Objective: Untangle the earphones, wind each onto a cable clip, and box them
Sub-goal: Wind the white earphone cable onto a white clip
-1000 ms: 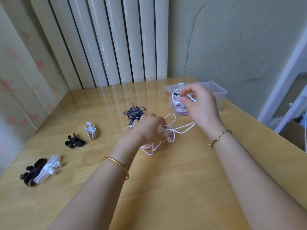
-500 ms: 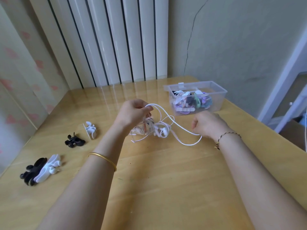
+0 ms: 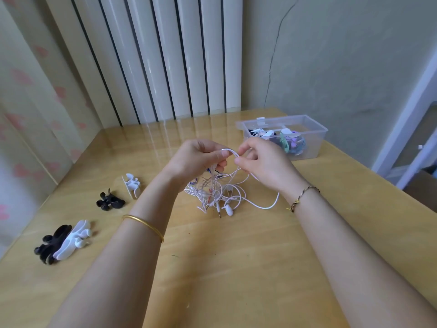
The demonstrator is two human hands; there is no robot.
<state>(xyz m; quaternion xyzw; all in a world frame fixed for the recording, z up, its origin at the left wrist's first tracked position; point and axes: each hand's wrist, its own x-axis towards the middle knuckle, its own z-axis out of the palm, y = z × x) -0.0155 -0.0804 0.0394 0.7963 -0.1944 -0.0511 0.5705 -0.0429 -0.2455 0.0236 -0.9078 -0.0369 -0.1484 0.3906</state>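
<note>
Left grip (image 3: 196,159) pinching, right grip (image 3: 264,164) pinching

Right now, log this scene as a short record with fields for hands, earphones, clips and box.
left hand: grips the tangled earphones from above
right hand: pinches a white cable loop beside the left hand
earphones state: mostly white, hanging toward the table
clips: far white clip, far black clip, near black clip, near white clip, all loose at left
box: clear, open, far right, wound earphones inside

Bare bench (image 3: 220,275) lies open between the forearms (image 3: 132,247). At left sit a near pair of clips (image 3: 71,237) and a far pair of clips (image 3: 110,201). The earphone tangle (image 3: 216,192) blocks the middle, and a clear box (image 3: 318,140) blocks the far right.
</note>
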